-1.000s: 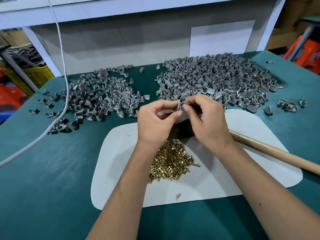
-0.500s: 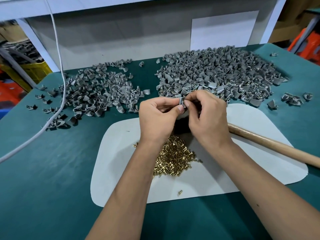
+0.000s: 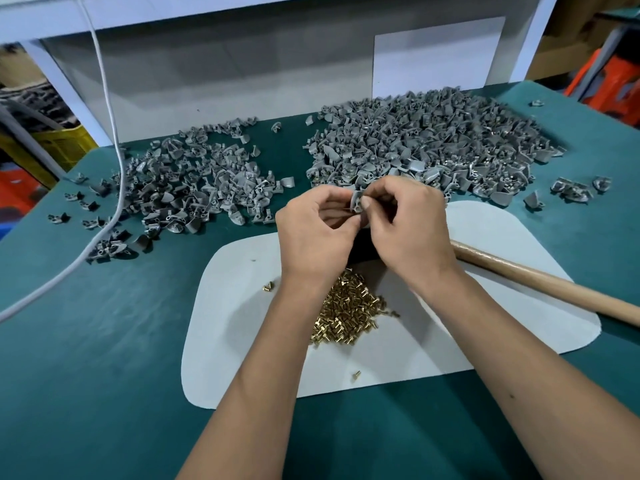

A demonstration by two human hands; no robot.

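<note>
My left hand (image 3: 317,233) and my right hand (image 3: 410,226) meet above the white mat (image 3: 242,323), both pinching one small grey plastic part (image 3: 356,201) between their fingertips. The part is mostly hidden by the fingers. A heap of small brass rivets (image 3: 346,311) lies on the mat just below my wrists. Two piles of the same grey parts sit behind: a looser left pile (image 3: 194,188) and a denser right pile (image 3: 426,143).
A wooden handle (image 3: 540,282) lies across the mat's right side, its head hidden under my right hand. A white cable (image 3: 114,161) hangs down over the left of the green table (image 3: 86,375). Stray rivets (image 3: 356,375) lie on the mat. A white panel stands behind.
Both hands stay together on the grey part, with only slight finger shifts. The view has tilted a little, so the piles sit higher in frame.
</note>
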